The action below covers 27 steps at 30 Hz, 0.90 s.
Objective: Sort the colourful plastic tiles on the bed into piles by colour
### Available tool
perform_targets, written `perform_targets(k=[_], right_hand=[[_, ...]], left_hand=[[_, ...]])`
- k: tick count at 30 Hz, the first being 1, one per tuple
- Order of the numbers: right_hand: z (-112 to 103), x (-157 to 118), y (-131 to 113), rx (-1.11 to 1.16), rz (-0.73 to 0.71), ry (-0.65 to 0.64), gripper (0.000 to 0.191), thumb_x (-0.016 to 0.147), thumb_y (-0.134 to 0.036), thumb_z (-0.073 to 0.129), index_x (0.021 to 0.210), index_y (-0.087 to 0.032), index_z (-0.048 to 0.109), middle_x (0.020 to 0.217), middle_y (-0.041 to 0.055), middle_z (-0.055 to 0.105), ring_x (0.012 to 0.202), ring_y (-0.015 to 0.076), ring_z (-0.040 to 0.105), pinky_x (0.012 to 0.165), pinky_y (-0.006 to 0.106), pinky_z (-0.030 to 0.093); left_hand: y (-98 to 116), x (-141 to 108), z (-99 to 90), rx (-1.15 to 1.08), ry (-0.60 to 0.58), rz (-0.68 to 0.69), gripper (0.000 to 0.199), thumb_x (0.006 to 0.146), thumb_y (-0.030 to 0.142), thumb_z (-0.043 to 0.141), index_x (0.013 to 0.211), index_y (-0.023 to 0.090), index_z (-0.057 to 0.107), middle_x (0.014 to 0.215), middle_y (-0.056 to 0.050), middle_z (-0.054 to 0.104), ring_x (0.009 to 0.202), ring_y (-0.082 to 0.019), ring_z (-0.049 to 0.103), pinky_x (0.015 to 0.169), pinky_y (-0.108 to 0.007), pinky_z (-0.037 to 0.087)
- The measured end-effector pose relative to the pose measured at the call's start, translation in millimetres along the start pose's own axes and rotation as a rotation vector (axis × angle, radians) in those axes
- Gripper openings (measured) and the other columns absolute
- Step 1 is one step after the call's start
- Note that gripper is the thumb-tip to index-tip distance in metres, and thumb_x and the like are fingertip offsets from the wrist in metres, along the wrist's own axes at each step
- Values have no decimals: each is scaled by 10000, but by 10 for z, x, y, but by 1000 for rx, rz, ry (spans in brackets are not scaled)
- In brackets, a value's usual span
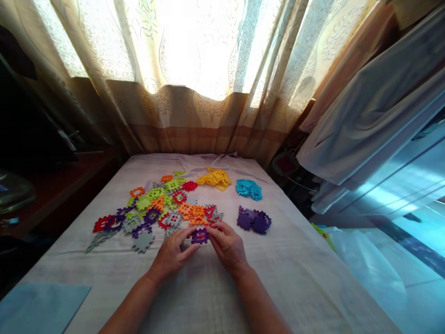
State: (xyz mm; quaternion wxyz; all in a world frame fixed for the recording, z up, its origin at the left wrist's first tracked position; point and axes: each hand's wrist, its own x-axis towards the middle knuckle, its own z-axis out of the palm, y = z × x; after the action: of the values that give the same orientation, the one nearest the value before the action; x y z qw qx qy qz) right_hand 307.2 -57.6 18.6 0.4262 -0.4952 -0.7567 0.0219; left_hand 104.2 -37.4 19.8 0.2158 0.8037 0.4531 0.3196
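Observation:
A small purple interlocking tile (199,236) with notched edges and a window-like opening is held just in front of the pile. My left hand (173,253) has its left side between thumb and fingers. My right hand (227,246) pinches its right edge, and its curled fingers hide part of the tile. Beyond the hands lies a mixed pile of interlocking tiles (158,204) in orange, green, red, grey and purple. Right of my right hand sits a group of purple tiles (253,220).
Yellow tiles (214,179) are heaped at the back, with blue tiles (249,189) to their right. Everything lies on a white sheet (278,278). A light blue flat item (45,306) is at the front left. Curtains (194,116) hang behind; clothes (368,102) hang at right.

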Motion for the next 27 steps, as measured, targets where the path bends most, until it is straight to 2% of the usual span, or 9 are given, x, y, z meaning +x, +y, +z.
perform_targets(k=[4, 9, 13, 17, 22, 24, 27], right_hand=[[-69, 18, 125, -7, 81, 32, 209, 934, -252, 486, 950, -224, 693, 955, 68, 680, 905, 165, 636, 849, 273, 513], [-318, 21, 614, -246, 377, 296, 263, 882, -335, 479, 776, -185, 668, 998, 127, 663, 961, 235, 592, 899, 389, 475], [-519, -46, 981, -400, 544, 372, 334, 859, -391, 461, 787, -161, 692, 1065, 167, 642, 981, 274, 566, 909, 439, 444], [-586, -135, 1107, -481, 658, 384, 373, 859, -392, 444, 873, -147, 724, 1116, 178, 634, 1000, 294, 555, 895, 457, 432], [-602, -163, 1066, -502, 626, 411, 413, 864, -380, 422, 1004, -127, 716, 1146, 185, 625, 1030, 309, 550, 896, 465, 428], [-560, -133, 1004, -482, 556, 412, 396, 863, -376, 433, 1011, -141, 714, 1149, 170, 626, 1039, 301, 551, 915, 461, 423], [-379, -41, 819, -391, 396, 355, 331, 867, -345, 453, 963, -176, 721, 1127, 139, 645, 1042, 275, 565, 943, 446, 422]], left_hand=[[-14, 2, 34, -11, 40, 4, 427, 907, 449, 496, 1268, 244, 596, 1112, -81, 715, 974, -195, 682, 907, -360, 545], [-145, -154, 24, 164, 248, 90, 347, 917, 388, 493, 1194, 219, 619, 1073, -74, 725, 1001, -197, 676, 925, -345, 533], [-306, -337, -114, 297, 342, 154, 296, 911, 342, 502, 1161, 232, 618, 1078, -63, 720, 999, -201, 672, 929, -348, 528], [-486, -474, -355, 419, 434, 132, 282, 906, 327, 489, 1145, 240, 612, 1054, -66, 716, 979, -216, 667, 932, -372, 520], [-763, -562, -704, 563, 507, -43, 323, 907, 370, 433, 1130, 229, 619, 1085, -90, 704, 1053, -254, 636, 1007, -435, 455], [-879, -594, -790, 627, 502, -116, 365, 910, 397, 407, 1135, 203, 619, 1109, -115, 698, 1096, -275, 614, 1027, -459, 426], [-996, -638, -807, 688, 460, -233, 415, 896, 435, 415, 1158, 191, 625, 1172, -133, 680, 1153, -291, 580, 1040, -476, 400]])
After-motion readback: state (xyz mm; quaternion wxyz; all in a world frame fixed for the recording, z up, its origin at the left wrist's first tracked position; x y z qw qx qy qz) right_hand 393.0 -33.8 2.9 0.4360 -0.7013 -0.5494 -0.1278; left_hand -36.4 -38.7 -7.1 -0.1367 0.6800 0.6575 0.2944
